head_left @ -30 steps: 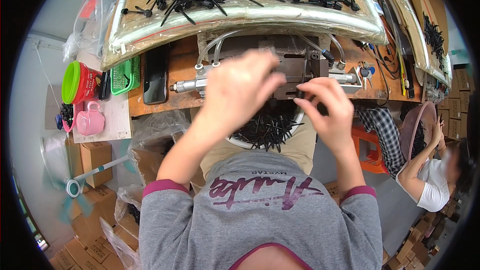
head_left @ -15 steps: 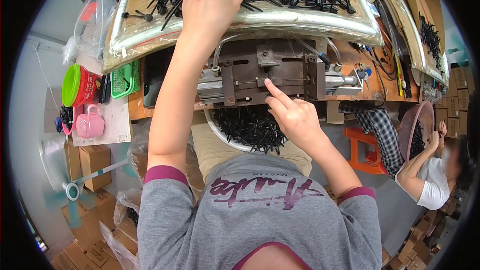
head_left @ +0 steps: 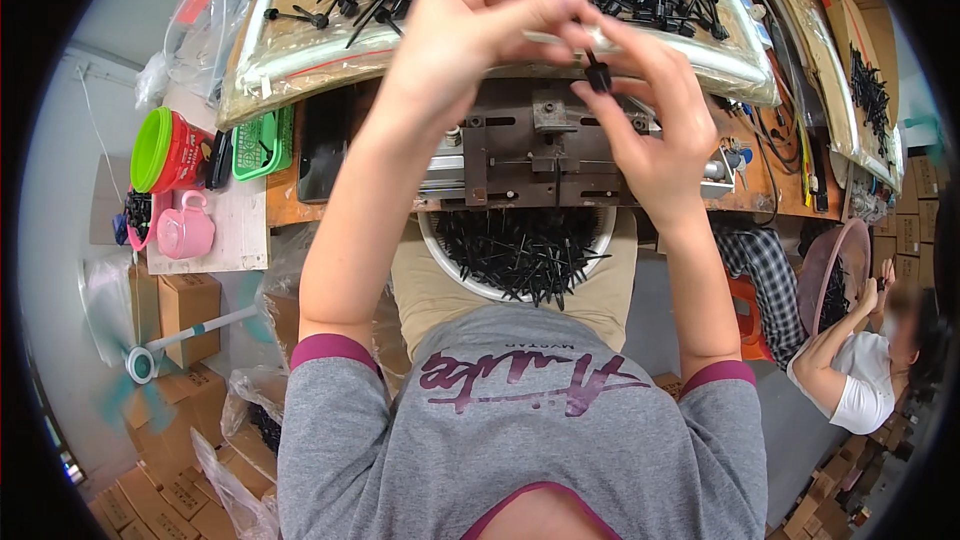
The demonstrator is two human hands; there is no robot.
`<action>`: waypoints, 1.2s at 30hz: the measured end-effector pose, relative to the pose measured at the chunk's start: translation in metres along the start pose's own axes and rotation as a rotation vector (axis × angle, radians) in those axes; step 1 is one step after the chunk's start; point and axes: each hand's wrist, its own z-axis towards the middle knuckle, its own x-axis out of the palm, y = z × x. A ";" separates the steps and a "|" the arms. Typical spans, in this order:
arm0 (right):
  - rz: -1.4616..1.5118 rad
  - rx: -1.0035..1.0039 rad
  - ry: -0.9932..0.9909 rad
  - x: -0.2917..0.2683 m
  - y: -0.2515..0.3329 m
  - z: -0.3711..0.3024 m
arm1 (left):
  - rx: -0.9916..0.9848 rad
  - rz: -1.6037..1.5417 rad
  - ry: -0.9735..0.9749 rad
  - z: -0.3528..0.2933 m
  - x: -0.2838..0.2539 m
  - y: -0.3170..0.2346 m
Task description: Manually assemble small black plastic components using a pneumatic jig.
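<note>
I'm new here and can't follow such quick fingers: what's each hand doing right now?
Left hand: closed, pinching a black part by its stem.
Right hand: half-curled at the part's head; firm grip cannot be told.

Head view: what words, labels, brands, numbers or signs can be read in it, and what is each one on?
I'll say where print stands, without copying the wording.
Grey shirt: large purple script, with a smaller dark line of letters above it, both upside down in this view.
Red tub with a green rim: printing, too small to read.
Brown cartons: dark print, too small to read.
</note>
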 end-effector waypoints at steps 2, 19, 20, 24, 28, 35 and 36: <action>-0.040 -0.099 0.044 -0.007 0.003 -0.002 | -0.149 -0.022 0.017 -0.016 0.005 0.005; -0.317 0.004 0.469 0.004 0.018 -0.121 | 0.473 1.335 -0.115 -0.043 -0.029 0.015; -0.327 -0.002 0.450 0.006 0.017 -0.121 | 0.472 1.282 -0.141 -0.048 -0.021 0.011; -0.373 0.023 0.466 0.004 0.016 -0.117 | 0.450 1.067 -0.188 -0.066 -0.007 0.001; -0.425 0.057 0.549 -0.001 0.016 -0.115 | 0.366 0.878 -0.178 -0.082 -0.003 -0.001; -0.141 0.354 0.522 -0.005 0.015 -0.044 | 0.269 0.846 -0.139 -0.116 0.007 0.021; -0.157 0.301 0.379 0.002 0.010 -0.024 | 0.246 0.900 -0.111 -0.122 0.010 0.029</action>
